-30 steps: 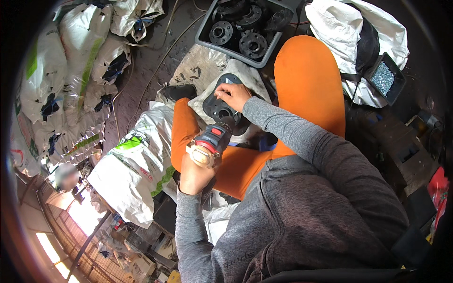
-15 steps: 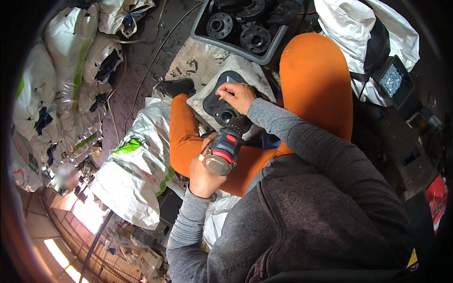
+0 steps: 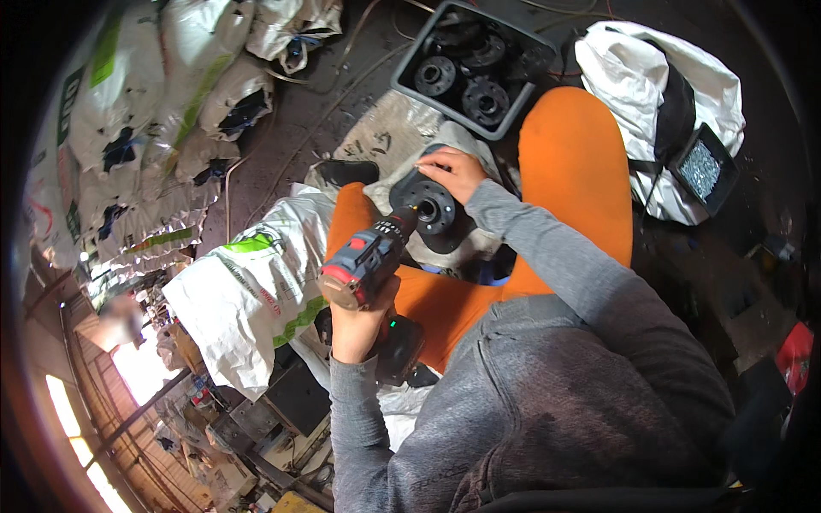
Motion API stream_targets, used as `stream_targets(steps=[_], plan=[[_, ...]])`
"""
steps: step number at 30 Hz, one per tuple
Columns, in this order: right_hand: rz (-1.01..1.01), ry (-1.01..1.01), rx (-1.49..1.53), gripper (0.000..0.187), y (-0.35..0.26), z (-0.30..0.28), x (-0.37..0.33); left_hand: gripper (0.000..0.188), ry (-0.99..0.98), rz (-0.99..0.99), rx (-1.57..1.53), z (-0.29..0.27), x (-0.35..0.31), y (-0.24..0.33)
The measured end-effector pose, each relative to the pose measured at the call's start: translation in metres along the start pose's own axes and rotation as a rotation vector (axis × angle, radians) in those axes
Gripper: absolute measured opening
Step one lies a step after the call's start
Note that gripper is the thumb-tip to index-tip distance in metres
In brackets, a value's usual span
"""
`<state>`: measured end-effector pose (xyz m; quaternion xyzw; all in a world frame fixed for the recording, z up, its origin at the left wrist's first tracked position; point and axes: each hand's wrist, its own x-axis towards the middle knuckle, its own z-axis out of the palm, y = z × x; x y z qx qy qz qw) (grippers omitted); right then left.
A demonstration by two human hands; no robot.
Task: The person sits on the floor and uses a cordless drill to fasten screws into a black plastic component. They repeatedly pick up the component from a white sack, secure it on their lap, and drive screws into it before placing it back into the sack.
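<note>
My left hand (image 3: pixel 363 323) is closed round the grip of a cordless drill (image 3: pixel 363 261), grey with red trim. Its chuck points away and to the right, with the tip at the near-left holes of a black flanged part (image 3: pixel 440 224). This part has a raised round hub ringed with holes and lies on pale cloth (image 3: pixel 473 141) between my legs. On its far end rests my right hand (image 3: pixel 457 173), fingers bent and pressed together. Whatever the fingertips hold, if anything, is hidden.
Ahead stands a grey crate (image 3: pixel 500 130) of similar black flanged parts. To the right, a black box (image 3: pixel 703 171) of small shiny fasteners sits against a white sack (image 3: pixel 629 73). White sacks (image 3: pixel 252 286) crowd the left. Cables (image 3: pixel 355 77) cross the dark floor.
The drill has tilted from nearly upright to a slant, its chuck now against the part's hole ring. My right hand stays at the part's far end. The whole view has shifted slightly.
</note>
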<state>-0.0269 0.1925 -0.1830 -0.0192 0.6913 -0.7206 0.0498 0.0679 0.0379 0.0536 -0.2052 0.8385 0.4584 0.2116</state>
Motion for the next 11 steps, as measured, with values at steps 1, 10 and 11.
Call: stream_targets(steps=[1,10,11], plan=[[-0.053,-0.103,0.013,0.017,-0.012,-0.009,-0.003,0.023,0.025,0.030,-0.068,-0.004,-0.007,-0.001],[0.028,-0.391,0.275,0.019,-0.051,-0.026,-0.029,0.023,0.029,0.138,-0.158,-0.009,-0.045,-0.001],[0.012,-0.450,0.156,0.019,-0.048,-0.029,-0.028,0.024,0.037,0.124,-0.198,-0.006,-0.049,0.001]])
